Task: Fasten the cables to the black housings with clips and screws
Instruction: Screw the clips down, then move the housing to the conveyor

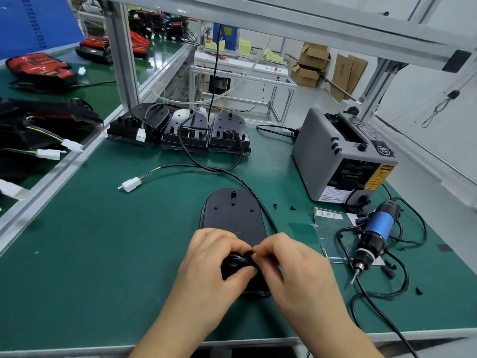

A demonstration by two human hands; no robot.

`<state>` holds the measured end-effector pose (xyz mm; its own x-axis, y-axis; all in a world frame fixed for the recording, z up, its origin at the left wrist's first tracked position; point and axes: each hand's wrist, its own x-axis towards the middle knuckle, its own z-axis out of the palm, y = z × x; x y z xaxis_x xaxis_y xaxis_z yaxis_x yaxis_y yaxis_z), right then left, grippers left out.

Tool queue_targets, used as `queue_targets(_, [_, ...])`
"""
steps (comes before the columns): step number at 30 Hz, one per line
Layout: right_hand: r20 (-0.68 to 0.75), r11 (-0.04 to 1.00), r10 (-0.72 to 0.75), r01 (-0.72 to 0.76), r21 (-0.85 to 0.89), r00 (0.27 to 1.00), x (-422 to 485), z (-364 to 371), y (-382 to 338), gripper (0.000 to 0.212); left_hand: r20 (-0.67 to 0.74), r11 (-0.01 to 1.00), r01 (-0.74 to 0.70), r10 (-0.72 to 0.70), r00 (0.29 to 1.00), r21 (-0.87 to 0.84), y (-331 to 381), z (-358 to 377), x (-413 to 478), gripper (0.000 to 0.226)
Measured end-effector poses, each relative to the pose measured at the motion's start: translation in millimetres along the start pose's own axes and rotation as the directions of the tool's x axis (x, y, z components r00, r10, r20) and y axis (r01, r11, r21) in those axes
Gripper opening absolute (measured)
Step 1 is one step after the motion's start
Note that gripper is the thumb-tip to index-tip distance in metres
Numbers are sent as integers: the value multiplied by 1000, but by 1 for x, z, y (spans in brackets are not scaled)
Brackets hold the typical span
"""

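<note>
At 6 o'clock both hands work the near end of the housing (233, 215). Left hand (214, 257) is curled, pinching the cable (180, 165) where its coloured wires show. Right hand (291, 264) has fingertips closed on a small black bit, prob. a clip (249, 254). No screw in yet, I'd judge: screwdriver (371, 236) lies idle at 3, loose screws (275, 205) at approx 2. White plug (130, 184) at 10. At 12, three more housings (180, 130) w/ cables; fastened or not, can't tell.

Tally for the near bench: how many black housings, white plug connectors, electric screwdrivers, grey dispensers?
Black plastic housings: 4
White plastic plug connectors: 2
Blue-and-black electric screwdriver: 1
Grey boxy tape dispenser: 1
Total: 8
</note>
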<state>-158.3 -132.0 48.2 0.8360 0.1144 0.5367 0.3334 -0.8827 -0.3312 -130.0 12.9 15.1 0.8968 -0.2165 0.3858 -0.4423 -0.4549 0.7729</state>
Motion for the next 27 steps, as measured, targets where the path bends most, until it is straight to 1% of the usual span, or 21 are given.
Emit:
queue_targets(3, [-6, 1000, 4, -4, -28, 1000, 2, 0, -1, 8, 10, 1000, 15, -15, 1000, -17, 1, 0, 1, 17])
queue_targets(6, [13, 995, 78, -79, 53, 997, 2, 1, 0, 10, 25, 999, 35, -34, 999, -37, 2, -1, 1, 21])
queue_targets(9, [98, 967, 175, -190, 171, 980, 4, 1, 4, 18, 34, 998, 42, -41, 999, -56, 2, -2, 1, 30])
queue_targets(13, [230, 922, 256, -308, 234, 939, 12, -4, 10, 24, 42, 999, 22, -20, 999, -46, 4, -1, 0, 34])
queue_targets(16, [303, 907, 261, -340, 248, 917, 19, -9, 12, 26, 42, 1000, -13, 14, 999, -18, 5, 0, 0, 36])
queue_targets(20, [374, 913, 248, -344, 217, 894, 26, -13, 14, 12, 18, 999, -44, 44, 999, 9, 4, 1, -1, 37])
queue_targets(23, [431, 922, 229, -337, 191, 873, 31, -15, 14, 5, 6, 995, -97, 96, 995, 35, 4, 2, -1, 37])
queue_targets(24, [451, 920, 225, -341, 195, 864, 33, -17, 13, 6, 4, 992, -116, 116, 993, 46, 4, 2, -1, 37])
queue_targets(27, [493, 921, 223, -347, 175, 841, 36, -20, 11, 19, 3, 991, -123, 123, 992, 56, 5, 3, -1, 37])
